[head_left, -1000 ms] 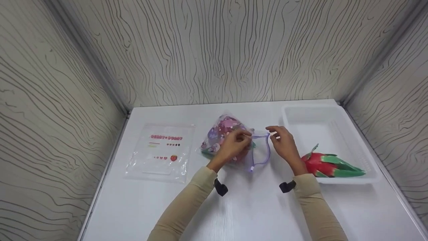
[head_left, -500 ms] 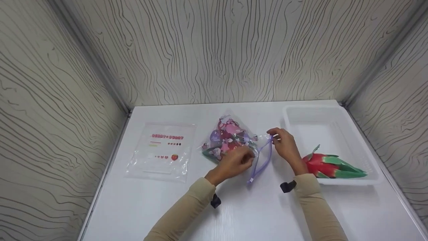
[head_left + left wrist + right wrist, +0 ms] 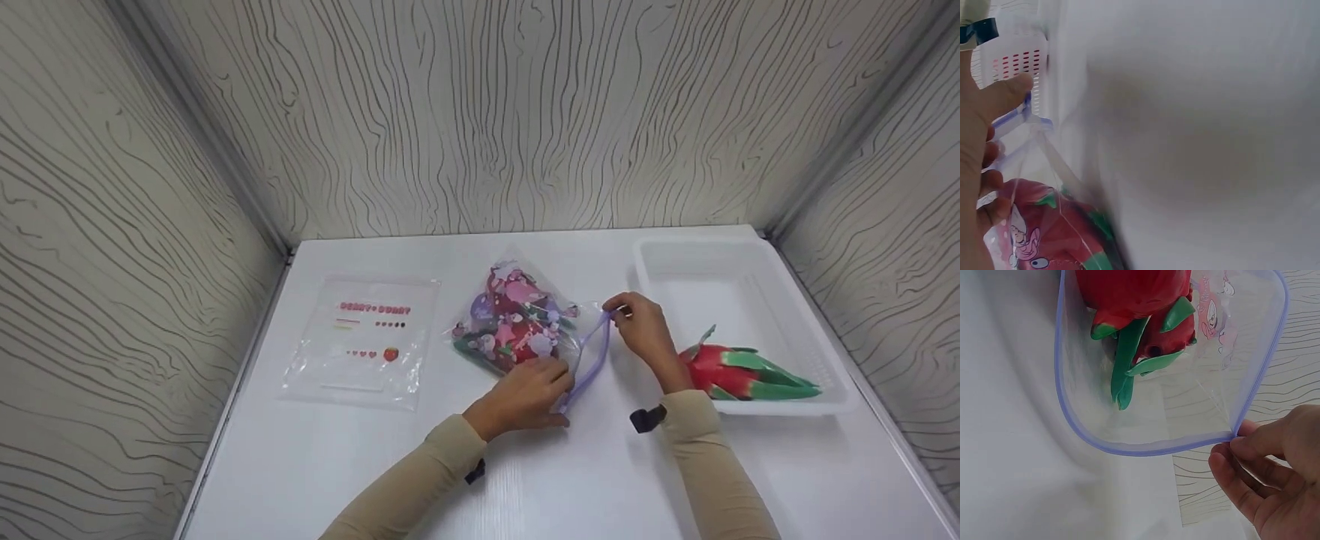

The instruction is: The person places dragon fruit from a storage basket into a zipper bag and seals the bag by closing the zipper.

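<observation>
A clear zip bag (image 3: 514,300) printed with pink and purple pictures lies mid-table, its purple-edged mouth facing right. Inside, the right wrist view shows red toy dragon fruits (image 3: 1134,295) with green leaf tips. The bag's mouth gapes wide, forming a loop of purple zip (image 3: 1148,451). My right hand (image 3: 643,330) pinches the far corner of this mouth between thumb and fingers. My left hand (image 3: 525,396) is at the near corner, fingers over the bag's side and thumb apart from them. In the left wrist view the thumb (image 3: 1013,93) is beside the zip's end.
A white plastic basket (image 3: 801,300) stands at the right, holding a red and green toy dragon fruit (image 3: 750,371) near its front. A second clear zip bag (image 3: 360,379) with red lettering lies flat at the left. Patterned panels (image 3: 480,112) enclose the table.
My left hand has let go of the bag's mouth and moved toward me to its near corner. The mouth has spread wider. My right hand keeps its pinch, moving slightly.
</observation>
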A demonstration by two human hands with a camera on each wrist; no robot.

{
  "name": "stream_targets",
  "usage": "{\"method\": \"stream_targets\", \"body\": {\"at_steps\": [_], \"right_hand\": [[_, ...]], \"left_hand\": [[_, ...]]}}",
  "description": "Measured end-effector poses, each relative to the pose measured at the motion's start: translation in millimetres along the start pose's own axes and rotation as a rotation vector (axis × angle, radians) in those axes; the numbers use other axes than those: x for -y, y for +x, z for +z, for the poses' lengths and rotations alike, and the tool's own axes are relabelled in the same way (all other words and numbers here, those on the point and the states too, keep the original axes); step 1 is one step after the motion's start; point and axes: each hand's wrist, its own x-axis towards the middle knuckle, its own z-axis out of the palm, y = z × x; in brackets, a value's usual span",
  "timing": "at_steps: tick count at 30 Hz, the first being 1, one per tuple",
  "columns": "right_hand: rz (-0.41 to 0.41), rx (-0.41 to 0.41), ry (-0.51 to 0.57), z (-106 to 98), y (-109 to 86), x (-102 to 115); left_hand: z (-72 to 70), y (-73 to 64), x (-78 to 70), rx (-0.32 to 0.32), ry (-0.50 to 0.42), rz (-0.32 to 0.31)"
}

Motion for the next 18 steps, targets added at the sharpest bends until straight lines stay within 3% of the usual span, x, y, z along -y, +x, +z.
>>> {"method": "stream_targets", "body": {"at_steps": [3,6,18], "right_hand": [[-0.010,-0.006,0.006,-0.3,0.1,-0.9],[-0.019,-0.005,0.021,-0.3,0.7,-1.4],[-0.066,-0.047,-0.013,1.0,0.9,-3.4]], "left_hand": [[1.2,-1.0,-1.7,0.033,0.032,0.005],[3.9,-1.3,-1.3,0.023,0.080,0.022],[4.6,-4.3,5.4,-0.133,0.115,0.103]]}}
